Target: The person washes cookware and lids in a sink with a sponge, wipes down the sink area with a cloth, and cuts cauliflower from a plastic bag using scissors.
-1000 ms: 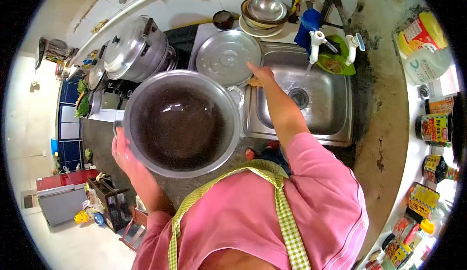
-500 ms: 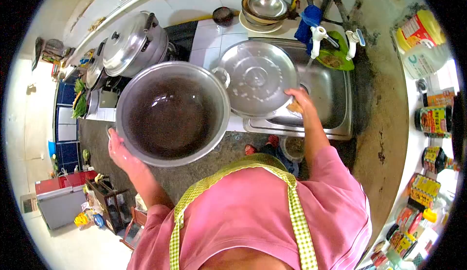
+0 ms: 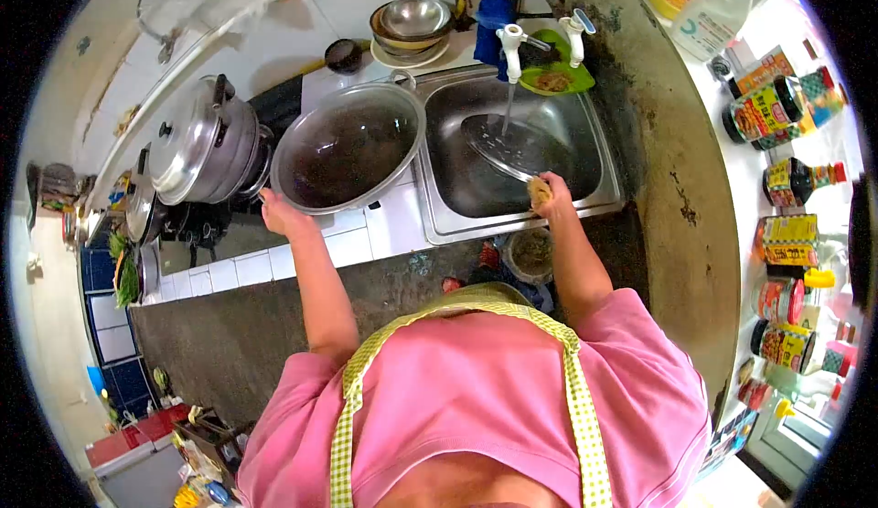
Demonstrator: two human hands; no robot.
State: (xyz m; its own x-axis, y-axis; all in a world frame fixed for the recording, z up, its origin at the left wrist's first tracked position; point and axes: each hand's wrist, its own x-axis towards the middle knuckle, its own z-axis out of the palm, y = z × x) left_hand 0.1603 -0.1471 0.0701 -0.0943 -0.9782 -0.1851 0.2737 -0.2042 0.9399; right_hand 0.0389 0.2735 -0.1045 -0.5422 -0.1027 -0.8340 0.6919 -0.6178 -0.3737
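My left hand (image 3: 287, 215) is closed on the near left rim of a large, wide metal pot (image 3: 349, 149). The pot tilts over the white tiled counter, its dark inside facing up; whether its base rests there is hidden. In my right hand (image 3: 552, 195) is the edge of a round metal lid (image 3: 498, 149), along with a tan scrubbing pad (image 3: 540, 194). The lid stands steeply tilted inside the steel sink (image 3: 445, 220). A stream from the white tap (image 3: 510, 46) runs down onto or just behind it.
A big lidded steamer pot (image 3: 197, 147) occupies the stove at left. Stacked metal bowls (image 3: 413, 20) stand behind the sink. A green leaf-shaped dish (image 3: 560, 76) is beside the taps. Bottles and jars (image 3: 788, 183) line the right ledge. A bucket (image 3: 530, 254) sits below the sink.
The pot has moved away from my body, over the counter. My right hand has lowered the lid into the sink and turned it from face-up to nearly edge-on. The head view has shifted.
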